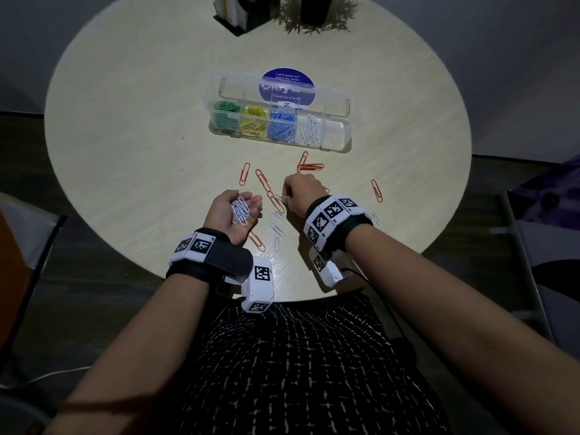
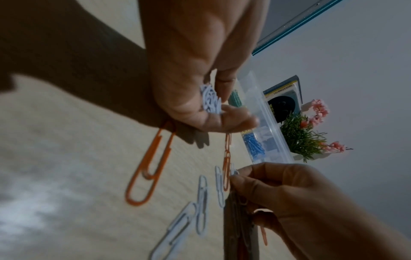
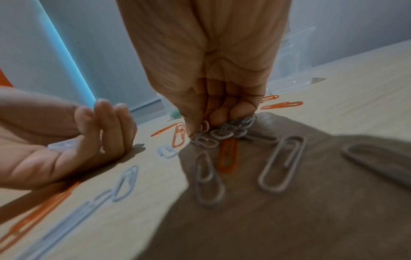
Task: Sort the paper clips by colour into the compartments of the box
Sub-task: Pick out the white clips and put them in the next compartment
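— White paper clips (image 1: 241,210)?
— Heaped in the upturned left hand (image 1: 236,215), lower centre of the head view; fingers (image 1: 254,200) loosely cupped around the heap.
— More white ones (image 3: 219,134)?
— Bunched under the right hand (image 1: 303,193), just right of the left; fingers (image 3: 219,114) curled down, pinching them against the counter (image 1: 131,152). Loose white clips (image 1: 276,232) lying between the two wrists.
— Orange clips (image 1: 263,180)?
— Scattered on the counter around both hands, mid-frame; one (image 1: 376,190) well off to the right.
— Box (image 1: 342,133)?
— Clear, lid open, above the hands near the centre. Compartments left to right: green clips (image 1: 224,116), yellow clips (image 1: 252,122), blue clips (image 1: 282,125), white clips (image 1: 309,133); rightmost contents not discernible.
— Beyond?
— Round blue sticker (image 1: 287,87) behind the box; potted plant (image 1: 317,14) and a dark holder (image 1: 238,14) at the top edge.
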